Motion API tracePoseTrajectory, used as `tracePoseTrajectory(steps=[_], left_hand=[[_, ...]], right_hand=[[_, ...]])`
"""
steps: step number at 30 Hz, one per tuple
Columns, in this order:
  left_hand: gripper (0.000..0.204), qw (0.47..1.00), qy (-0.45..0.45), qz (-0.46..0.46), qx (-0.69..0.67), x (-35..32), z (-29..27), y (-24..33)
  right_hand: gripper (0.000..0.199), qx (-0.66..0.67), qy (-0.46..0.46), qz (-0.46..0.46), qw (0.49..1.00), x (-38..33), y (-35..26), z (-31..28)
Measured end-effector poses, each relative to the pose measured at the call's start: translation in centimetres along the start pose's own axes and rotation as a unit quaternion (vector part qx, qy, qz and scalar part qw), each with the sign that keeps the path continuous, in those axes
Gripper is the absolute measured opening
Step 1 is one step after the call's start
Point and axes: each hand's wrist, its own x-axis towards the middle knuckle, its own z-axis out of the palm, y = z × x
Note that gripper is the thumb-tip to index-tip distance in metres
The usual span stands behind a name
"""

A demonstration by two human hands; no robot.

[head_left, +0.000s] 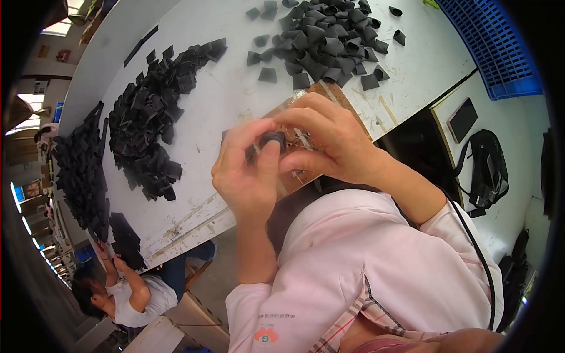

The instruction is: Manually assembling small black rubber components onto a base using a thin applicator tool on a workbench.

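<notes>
Head view. Both hands meet above the near edge of the white counter (235, 100), closed on one small black folded piece (274, 140). The left hand (247, 170) pinches it between thumb and forefingers; the right hand (329, 138) curls over it from the far side, fingertips touching. The fold probably calls for even pressure from both thumbs, edges aligned. A heap of folded black pieces (329, 38) lies beyond the hands, a heap of black strips (153, 123) to their left.
</notes>
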Motion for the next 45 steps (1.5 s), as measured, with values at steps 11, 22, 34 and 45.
tracePoseTrajectory(steps=[11, 22, 34, 45], left_hand=[[0.009, 0.92, 0.208, -0.089, -0.321, -0.4, 0.5, -0.5], [0.01, 0.944, 0.166, -0.059, -0.28, -1.8, 0.9, -1.0], [0.013, 0.992, 0.12, -0.017, -0.033, -1.8, 1.2, -2.2], [0.035, 0.86, 0.19, -0.271, 0.388, -10.8, -8.6, -12.9]], right_hand=[[0.017, -0.179, 0.0, -0.083, 0.98, 1.5, -0.8, 1.3], [0.012, 0.007, -0.016, -0.022, 1.0, 0.9, 0.6, 0.6], [0.008, -0.082, -0.043, -0.037, 0.995, 1.9, -0.5, 0.5], [0.024, 0.187, 0.079, 0.274, 0.94, 1.6, 2.2, -1.5]])
